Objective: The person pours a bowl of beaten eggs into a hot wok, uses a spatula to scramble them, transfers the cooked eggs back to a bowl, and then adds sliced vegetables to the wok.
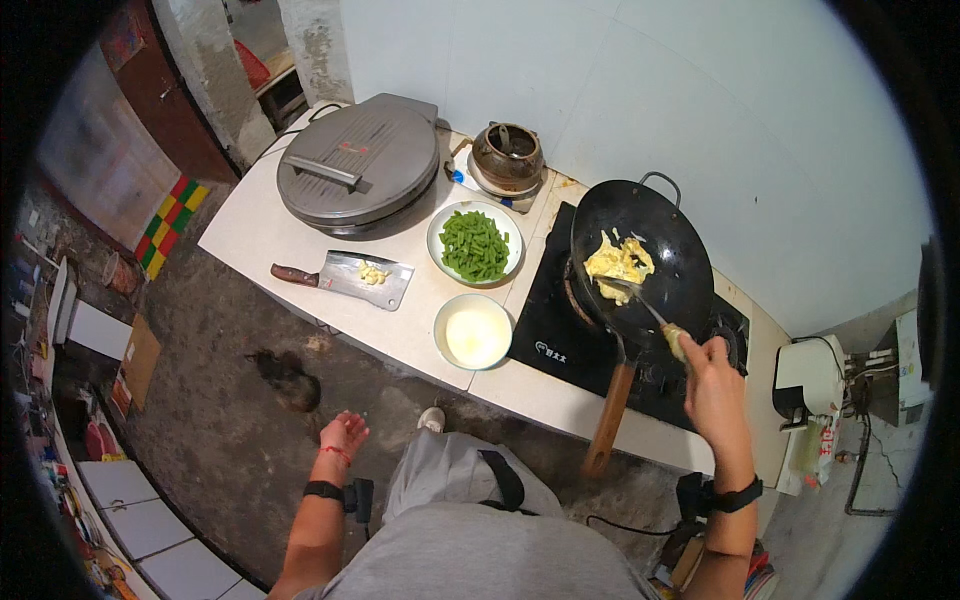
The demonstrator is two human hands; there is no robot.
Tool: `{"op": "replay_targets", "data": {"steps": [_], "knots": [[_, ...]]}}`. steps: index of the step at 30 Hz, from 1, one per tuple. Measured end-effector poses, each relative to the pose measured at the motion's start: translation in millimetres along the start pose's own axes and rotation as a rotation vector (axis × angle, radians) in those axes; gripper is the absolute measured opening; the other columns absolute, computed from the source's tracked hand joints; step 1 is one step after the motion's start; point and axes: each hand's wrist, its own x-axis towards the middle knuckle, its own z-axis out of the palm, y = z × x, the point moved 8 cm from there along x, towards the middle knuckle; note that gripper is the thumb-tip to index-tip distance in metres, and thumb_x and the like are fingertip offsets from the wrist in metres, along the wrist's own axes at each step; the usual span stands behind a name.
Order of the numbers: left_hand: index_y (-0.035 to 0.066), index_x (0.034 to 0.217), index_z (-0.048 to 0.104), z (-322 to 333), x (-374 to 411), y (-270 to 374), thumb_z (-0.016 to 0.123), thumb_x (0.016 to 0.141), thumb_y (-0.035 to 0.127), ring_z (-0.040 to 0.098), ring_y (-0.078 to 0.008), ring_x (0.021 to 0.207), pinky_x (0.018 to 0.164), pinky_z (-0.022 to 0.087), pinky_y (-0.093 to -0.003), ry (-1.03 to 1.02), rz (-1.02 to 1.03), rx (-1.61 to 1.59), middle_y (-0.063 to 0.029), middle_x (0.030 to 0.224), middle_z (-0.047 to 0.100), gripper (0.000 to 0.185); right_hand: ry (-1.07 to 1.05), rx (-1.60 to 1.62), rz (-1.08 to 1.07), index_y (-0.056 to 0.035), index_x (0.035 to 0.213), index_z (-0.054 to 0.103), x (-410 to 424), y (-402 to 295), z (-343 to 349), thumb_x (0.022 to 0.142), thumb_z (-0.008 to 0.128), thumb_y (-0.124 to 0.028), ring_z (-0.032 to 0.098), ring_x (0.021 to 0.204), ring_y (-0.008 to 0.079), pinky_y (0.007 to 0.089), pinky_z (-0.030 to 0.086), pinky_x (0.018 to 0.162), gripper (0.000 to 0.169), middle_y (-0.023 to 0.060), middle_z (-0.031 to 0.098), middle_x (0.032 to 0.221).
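My right hand (715,386) grips the handle of a metal spatula (643,300). The spatula's blade touches cooked egg (616,261) inside a black wok (682,259). That wok sits tilted on a black gas stove (551,315), its wooden handle (611,420) pointing toward me. Over the floor, away from the counter, hangs my left hand (344,435), empty with loosely curled fingers. Left of the stove are a plate of cut green beans (475,246) and a bowl (474,332) with pale yellow residue. A cleaver (345,277) lies flat, chopped garlic (373,273) on its blade.
A round grey electric griddle (360,169) with its lid down fills the counter's left end. Behind the plate stands a brown pot (508,159) with a spoon in it. On the floor behind my left hand is a dark furry animal (289,379). White cabinets (146,517) line the left.
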Motion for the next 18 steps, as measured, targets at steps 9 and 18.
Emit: {"op": "replay_targets", "data": {"steps": [9,18], "knots": [[0.004,0.109,0.055,6,-8,0,0.049,0.093,0.019,0.059,-0.0228,0.089,0.077,0.053,-0.0414,0.033,-0.004,0.000,-0.0089,0.096,0.060,0.023,0.052,0.009,0.092,-0.0114,0.121,0.056,6,41,4,0.076,0.058,0.005,0.058,0.082,0.0376,0.0427,0.048,0.070,0.049,0.0145,0.051,0.095],[0.003,0.107,0.056,14,-6,-1,0.052,0.092,0.021,0.060,-0.0242,0.088,0.077,0.053,-0.0412,0.018,-0.003,0.052,-0.0091,0.094,0.060,0.023,0.026,-0.087,-0.069,-0.0113,0.119,0.054,28,8,33,0.075,0.055,0.007,0.058,0.065,0.0369,0.0434,0.048,0.057,0.047,0.0150,0.048,0.091]]}}
